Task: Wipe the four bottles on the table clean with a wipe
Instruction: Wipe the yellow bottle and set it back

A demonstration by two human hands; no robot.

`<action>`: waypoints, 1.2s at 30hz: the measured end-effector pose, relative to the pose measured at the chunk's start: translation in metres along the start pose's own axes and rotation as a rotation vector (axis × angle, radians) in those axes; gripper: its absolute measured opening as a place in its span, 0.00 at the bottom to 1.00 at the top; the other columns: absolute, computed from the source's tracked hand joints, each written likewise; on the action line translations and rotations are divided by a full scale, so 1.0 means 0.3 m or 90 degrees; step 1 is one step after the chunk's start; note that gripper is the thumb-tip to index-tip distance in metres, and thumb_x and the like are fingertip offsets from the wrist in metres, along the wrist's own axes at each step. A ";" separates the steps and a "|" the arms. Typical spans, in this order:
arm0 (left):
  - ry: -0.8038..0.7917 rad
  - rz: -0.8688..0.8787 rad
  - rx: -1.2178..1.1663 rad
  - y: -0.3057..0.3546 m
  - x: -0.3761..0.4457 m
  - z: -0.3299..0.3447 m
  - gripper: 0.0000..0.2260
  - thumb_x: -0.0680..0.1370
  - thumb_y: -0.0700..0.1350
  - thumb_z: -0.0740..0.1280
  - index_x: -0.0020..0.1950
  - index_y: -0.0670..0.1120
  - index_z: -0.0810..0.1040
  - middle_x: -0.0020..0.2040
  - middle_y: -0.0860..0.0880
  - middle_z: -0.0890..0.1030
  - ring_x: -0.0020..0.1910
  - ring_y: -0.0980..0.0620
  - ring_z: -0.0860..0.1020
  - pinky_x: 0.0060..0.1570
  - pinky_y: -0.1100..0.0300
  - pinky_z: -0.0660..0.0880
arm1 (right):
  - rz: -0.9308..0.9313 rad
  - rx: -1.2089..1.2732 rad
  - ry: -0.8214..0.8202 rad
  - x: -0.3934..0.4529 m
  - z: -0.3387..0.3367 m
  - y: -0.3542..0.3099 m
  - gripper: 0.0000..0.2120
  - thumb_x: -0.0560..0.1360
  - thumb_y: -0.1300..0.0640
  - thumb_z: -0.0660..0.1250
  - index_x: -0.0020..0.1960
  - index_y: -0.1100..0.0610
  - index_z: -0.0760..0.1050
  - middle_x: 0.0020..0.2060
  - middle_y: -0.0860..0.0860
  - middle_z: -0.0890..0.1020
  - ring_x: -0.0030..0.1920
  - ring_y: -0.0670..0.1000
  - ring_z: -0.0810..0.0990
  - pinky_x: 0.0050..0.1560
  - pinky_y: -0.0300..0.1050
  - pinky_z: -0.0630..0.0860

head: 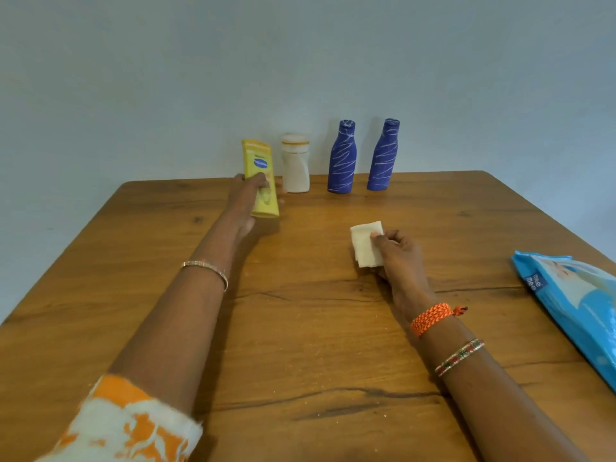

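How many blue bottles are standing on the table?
2. One blue bottle stands right of the white bottle; the other blue bottle stands further right, near the table's far edge. None seems hidden.

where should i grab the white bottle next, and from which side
Judging by its shape, grip the white bottle around its narrower waist just below the wide cap, coming from the front. It stands upright near the table's far edge; the left blue bottle stands to its right, the yellow bottle, in the left hand, to its left.
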State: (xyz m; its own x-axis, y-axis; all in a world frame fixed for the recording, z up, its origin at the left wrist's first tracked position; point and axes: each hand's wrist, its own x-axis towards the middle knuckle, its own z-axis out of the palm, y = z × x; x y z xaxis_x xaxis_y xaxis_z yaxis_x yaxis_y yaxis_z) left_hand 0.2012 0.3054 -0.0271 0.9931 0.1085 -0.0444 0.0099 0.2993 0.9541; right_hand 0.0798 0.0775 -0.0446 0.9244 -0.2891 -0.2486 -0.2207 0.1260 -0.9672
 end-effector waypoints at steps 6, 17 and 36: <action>-0.238 -0.117 -0.168 0.009 -0.311 0.076 0.23 0.77 0.60 0.56 0.59 0.43 0.75 0.41 0.44 0.80 0.35 0.48 0.78 0.40 0.52 0.75 | -0.138 -0.042 -0.002 0.000 0.069 -0.051 0.10 0.77 0.57 0.65 0.56 0.55 0.70 0.48 0.51 0.77 0.48 0.49 0.79 0.44 0.46 0.81; -0.171 -0.180 -0.164 -0.123 -0.439 0.148 0.33 0.77 0.68 0.44 0.47 0.43 0.77 0.34 0.46 0.75 0.28 0.50 0.73 0.31 0.60 0.71 | -0.352 -0.075 0.064 -0.096 0.170 -0.015 0.06 0.73 0.65 0.67 0.50 0.63 0.75 0.40 0.55 0.80 0.29 0.38 0.78 0.26 0.32 0.73; -0.074 0.069 -0.020 -0.163 -0.457 0.186 0.17 0.84 0.49 0.47 0.56 0.47 0.74 0.50 0.47 0.80 0.50 0.56 0.80 0.50 0.61 0.76 | -0.866 -0.402 -0.002 -0.144 0.216 -0.008 0.07 0.70 0.68 0.65 0.47 0.64 0.78 0.44 0.57 0.79 0.48 0.53 0.75 0.47 0.40 0.71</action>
State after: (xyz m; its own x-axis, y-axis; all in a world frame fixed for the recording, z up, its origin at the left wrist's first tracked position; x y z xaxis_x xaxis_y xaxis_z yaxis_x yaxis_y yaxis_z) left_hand 0.0712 0.2229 -0.0512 0.9949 0.0325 0.0951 -0.1005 0.3211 0.9417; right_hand 0.0606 0.1512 -0.0280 0.5282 0.1566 0.8346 0.6914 -0.6499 -0.3156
